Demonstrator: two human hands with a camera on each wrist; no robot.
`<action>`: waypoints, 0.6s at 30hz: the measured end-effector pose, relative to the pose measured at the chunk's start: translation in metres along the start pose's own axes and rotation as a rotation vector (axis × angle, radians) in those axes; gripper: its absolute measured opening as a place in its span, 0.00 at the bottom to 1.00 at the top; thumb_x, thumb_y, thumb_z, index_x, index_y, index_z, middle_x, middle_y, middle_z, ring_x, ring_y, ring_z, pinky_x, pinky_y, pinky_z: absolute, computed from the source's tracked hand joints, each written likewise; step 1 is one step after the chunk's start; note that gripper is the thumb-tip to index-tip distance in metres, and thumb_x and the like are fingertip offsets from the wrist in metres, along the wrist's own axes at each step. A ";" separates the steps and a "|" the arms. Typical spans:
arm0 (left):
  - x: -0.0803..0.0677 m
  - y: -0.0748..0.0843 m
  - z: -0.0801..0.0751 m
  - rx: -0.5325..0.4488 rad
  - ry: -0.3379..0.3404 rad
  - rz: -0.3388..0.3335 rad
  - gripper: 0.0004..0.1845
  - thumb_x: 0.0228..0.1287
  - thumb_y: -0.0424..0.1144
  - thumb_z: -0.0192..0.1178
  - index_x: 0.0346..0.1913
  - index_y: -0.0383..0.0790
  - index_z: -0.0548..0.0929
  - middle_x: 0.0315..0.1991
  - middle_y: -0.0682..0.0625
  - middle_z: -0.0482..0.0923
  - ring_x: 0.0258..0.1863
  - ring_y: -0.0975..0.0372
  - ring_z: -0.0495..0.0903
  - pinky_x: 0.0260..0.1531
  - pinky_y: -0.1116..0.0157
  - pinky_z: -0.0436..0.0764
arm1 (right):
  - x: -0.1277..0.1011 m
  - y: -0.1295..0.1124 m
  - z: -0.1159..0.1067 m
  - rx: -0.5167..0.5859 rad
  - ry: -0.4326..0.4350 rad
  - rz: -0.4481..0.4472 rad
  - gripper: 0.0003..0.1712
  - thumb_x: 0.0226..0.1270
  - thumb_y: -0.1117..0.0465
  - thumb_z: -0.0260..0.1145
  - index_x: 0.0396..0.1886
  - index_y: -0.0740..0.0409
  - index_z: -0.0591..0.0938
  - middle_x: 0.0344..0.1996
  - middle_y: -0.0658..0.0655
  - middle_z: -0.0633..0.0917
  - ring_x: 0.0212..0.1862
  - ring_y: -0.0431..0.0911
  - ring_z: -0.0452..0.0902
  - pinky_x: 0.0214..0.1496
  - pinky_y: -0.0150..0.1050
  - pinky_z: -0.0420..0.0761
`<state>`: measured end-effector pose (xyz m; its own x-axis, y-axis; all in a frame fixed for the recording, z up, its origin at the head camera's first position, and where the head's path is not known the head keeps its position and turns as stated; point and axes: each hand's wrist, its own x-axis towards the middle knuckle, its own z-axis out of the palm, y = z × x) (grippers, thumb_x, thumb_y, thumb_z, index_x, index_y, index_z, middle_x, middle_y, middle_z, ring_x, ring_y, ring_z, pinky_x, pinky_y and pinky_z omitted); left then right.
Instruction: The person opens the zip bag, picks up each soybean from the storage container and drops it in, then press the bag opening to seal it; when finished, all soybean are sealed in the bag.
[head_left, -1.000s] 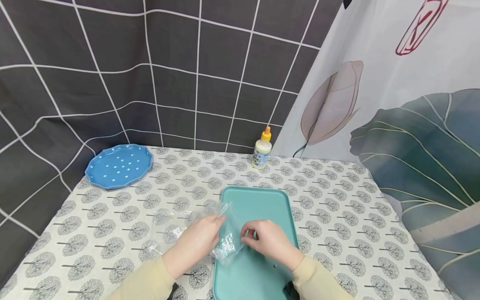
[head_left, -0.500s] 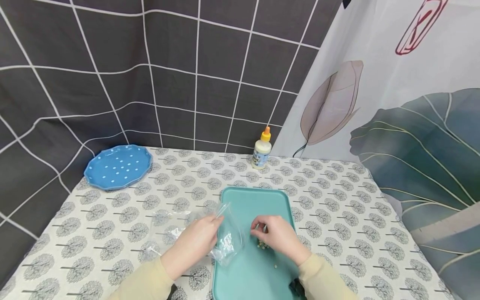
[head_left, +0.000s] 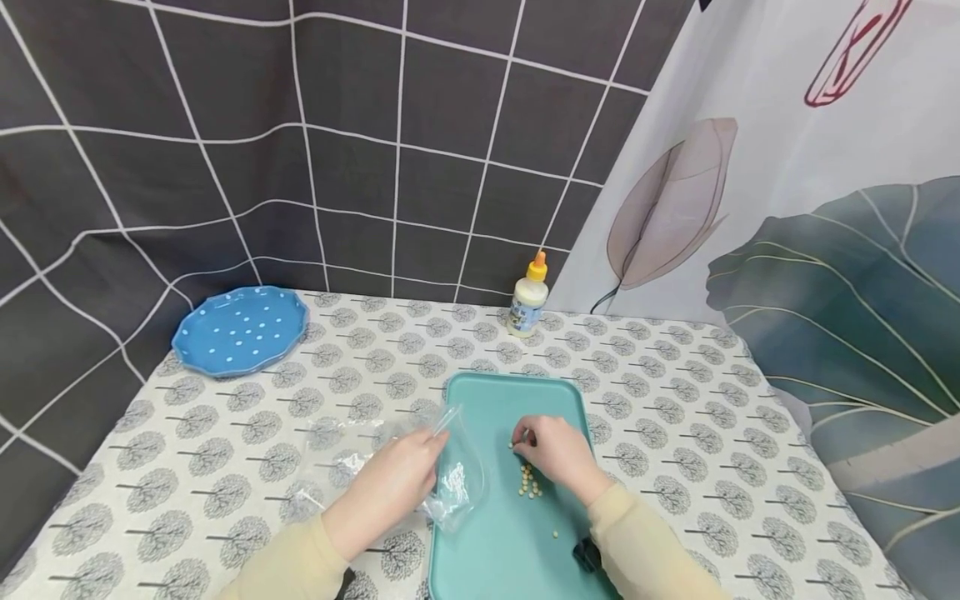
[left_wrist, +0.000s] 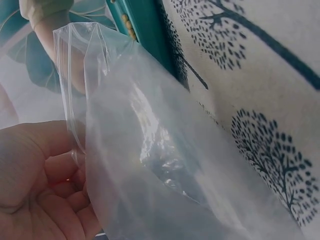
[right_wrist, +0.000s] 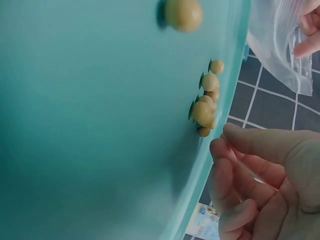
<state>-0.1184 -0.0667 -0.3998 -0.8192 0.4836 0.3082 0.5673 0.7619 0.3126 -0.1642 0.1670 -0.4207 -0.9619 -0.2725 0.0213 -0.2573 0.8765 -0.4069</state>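
- The left hand (head_left: pixel 390 492), low and centre-left in the head view, pinches the rim of a clear, crinkled plastic bag (head_left: pixel 453 467), its grip clamped on the film (left_wrist: pixel 150 150); the bag's open end overlaps the left edge of the tray.
- A flat rectangular teal plastic tray (head_left: pixel 510 550) lies on the table (head_left: pixel 675 433), which is covered in a white cloth printed with grey trees.
- Small round tan beads (head_left: pixel 529 483) sit loose on the tray, just beside the right hand (head_left: pixel 558 454), whose fingers (right_wrist: pixel 235 175) are loosely curled and grip nothing.
- A blue dotted plate (head_left: pixel 240 329) rests at the far left.
- A white glue bottle with an orange cap (head_left: pixel 528 296) stands upright at the back, near the curtain.
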 end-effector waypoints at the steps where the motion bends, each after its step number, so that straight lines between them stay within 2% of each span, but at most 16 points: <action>1: 0.000 0.000 0.000 0.000 0.000 0.000 0.23 0.50 0.26 0.65 0.52 0.26 0.78 0.47 0.36 0.81 0.39 0.54 0.83 0.40 0.64 0.86 | 0.002 0.000 0.000 -0.004 0.000 0.003 0.05 0.54 0.62 0.72 0.25 0.50 0.82 0.16 0.43 0.75 0.18 0.37 0.66 0.18 0.29 0.68; 10: 0.000 0.002 -0.001 0.012 -0.011 -0.003 0.22 0.50 0.27 0.66 0.52 0.26 0.78 0.47 0.36 0.81 0.39 0.54 0.83 0.37 0.65 0.86 | 0.011 0.001 0.004 -0.045 -0.057 0.002 0.07 0.50 0.61 0.74 0.25 0.51 0.82 0.17 0.44 0.77 0.20 0.37 0.68 0.20 0.30 0.70; 18: 0.000 0.002 -0.001 0.016 -0.016 -0.008 0.22 0.51 0.27 0.66 0.52 0.27 0.78 0.48 0.36 0.81 0.40 0.53 0.83 0.39 0.65 0.86 | 0.013 -0.002 0.004 -0.068 -0.080 -0.037 0.08 0.50 0.62 0.74 0.22 0.48 0.81 0.17 0.43 0.77 0.20 0.36 0.68 0.21 0.29 0.71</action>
<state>-0.1174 -0.0655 -0.3978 -0.8252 0.4839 0.2914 0.5592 0.7726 0.3005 -0.1760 0.1597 -0.4236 -0.9419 -0.3337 -0.0392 -0.3008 0.8896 -0.3438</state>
